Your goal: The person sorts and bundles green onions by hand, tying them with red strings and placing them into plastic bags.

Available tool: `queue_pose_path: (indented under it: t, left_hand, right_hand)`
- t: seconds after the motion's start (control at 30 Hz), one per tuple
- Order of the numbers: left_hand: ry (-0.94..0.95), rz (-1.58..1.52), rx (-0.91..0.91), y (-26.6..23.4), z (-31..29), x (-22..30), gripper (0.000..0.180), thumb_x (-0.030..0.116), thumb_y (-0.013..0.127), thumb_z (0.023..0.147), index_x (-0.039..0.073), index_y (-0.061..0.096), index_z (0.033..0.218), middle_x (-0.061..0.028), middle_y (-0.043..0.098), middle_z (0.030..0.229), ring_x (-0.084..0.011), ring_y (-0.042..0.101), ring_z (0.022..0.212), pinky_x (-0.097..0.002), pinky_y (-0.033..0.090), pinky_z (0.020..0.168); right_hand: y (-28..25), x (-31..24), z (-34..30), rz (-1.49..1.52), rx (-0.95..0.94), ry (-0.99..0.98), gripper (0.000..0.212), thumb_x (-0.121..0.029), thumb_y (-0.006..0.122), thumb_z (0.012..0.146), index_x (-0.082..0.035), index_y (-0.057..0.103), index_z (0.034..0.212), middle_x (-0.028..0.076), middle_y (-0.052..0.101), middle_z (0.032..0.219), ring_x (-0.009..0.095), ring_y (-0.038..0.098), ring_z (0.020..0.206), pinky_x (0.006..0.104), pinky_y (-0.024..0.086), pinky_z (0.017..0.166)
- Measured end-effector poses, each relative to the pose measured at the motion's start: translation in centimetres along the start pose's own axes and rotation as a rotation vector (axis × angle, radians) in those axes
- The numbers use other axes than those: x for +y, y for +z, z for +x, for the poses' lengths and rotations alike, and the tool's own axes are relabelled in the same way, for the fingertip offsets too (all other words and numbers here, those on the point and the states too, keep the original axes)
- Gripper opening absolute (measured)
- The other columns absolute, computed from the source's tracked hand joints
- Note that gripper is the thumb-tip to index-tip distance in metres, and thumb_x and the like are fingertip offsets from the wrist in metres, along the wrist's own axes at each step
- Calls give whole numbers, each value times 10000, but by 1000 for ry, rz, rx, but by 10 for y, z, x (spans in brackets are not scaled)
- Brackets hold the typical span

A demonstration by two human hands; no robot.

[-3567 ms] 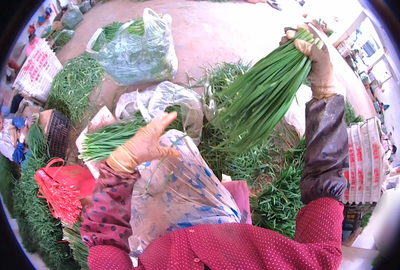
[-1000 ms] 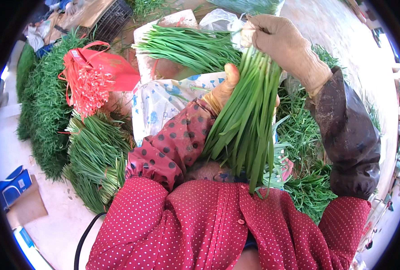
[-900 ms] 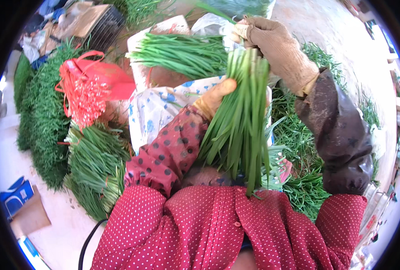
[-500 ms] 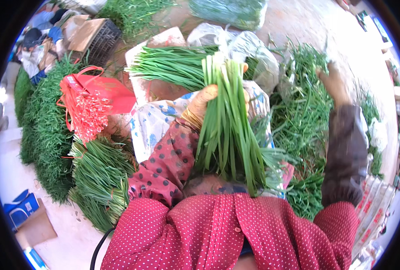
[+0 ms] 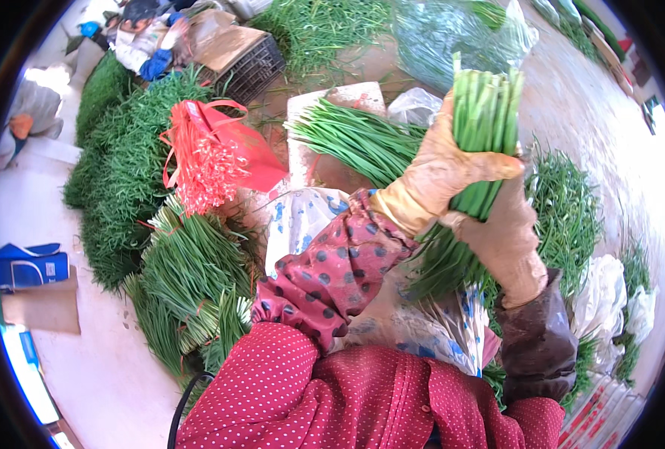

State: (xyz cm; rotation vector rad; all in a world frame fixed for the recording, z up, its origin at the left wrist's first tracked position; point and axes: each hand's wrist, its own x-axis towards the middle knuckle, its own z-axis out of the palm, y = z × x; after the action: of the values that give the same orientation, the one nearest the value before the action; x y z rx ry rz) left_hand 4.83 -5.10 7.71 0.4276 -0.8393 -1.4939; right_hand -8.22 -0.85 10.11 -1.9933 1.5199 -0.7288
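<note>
A thick bunch of garlic chives stands nearly upright in front of me, pale cut ends up and leaves hanging down. My left hand, in a stained yellowish glove, wraps round its upper part with the thumb across the stems. Lower down, my right hand, also gloved, closes round the same bunch from the right; its fingers are partly hidden behind the leaves. Just left of the hands, another heap of chives lies across a whitish board. A blue-patterned plastic sheet covers the place before my body.
Red strip ties spill from a red bag at the left. Tied chive bunches are stacked below it, beside a long green pile. Loose greens lie at the right. A black crate and another person are far left.
My right hand has come in from the loose greens at the right and taken hold of the bunch. My left hand has carried the bunch up and rightward. The whole view has shifted.
</note>
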Motion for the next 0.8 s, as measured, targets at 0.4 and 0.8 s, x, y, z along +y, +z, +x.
queue_pose_path:
  t: [0.4,0.8]
  left_hand:
    - [244,-443,495,-8,45,-12,490,-75,750,734,68,540,1152,-38,646,956,-164,644,808,-297,545,693]
    - [24,-269,446,-135,36,-44,269,44,730,833,40,661,1094,-46,693,1024,-151,667,924,-305,545,836]
  right_hand:
    - [-6,-12,58,-349,70,-272,1033,-6,787,600,-66,248,1480,226,462,1371,414,468,1258,437,433,1013]
    - [106,75,129,80,-243,52,910,-84,785,691,-40,293,1455,221,627,1153,329,635,1059,390,493,901]
